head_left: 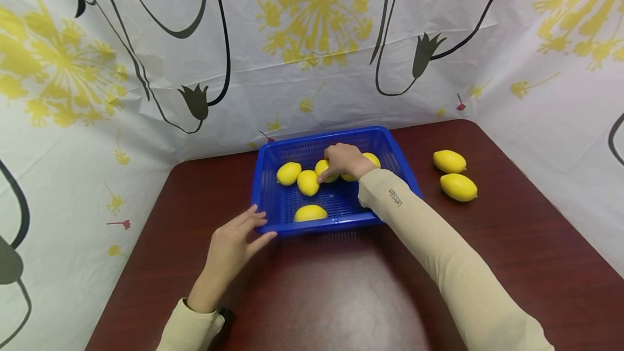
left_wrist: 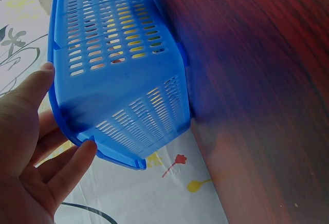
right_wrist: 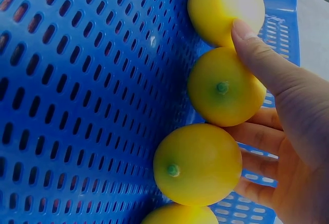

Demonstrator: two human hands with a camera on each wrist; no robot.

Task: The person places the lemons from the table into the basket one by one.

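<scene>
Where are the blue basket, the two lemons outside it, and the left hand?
blue basket (head_left: 267, 167): head view, left rim.
nearer lemon on the table (head_left: 458, 187): head view, middle of its peel.
farther lemon on the table (head_left: 449, 161): head view, middle of its peel.
left hand (head_left: 229, 248): head view, back of the hand.

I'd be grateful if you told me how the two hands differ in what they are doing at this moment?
The left hand touches the blue basket at its near left corner with straight fingers; the right hand reaches inside the basket and curls over a lemon. The left hand is outside, low over the table; the right is among the fruit. Both wear beige sleeves.
</scene>
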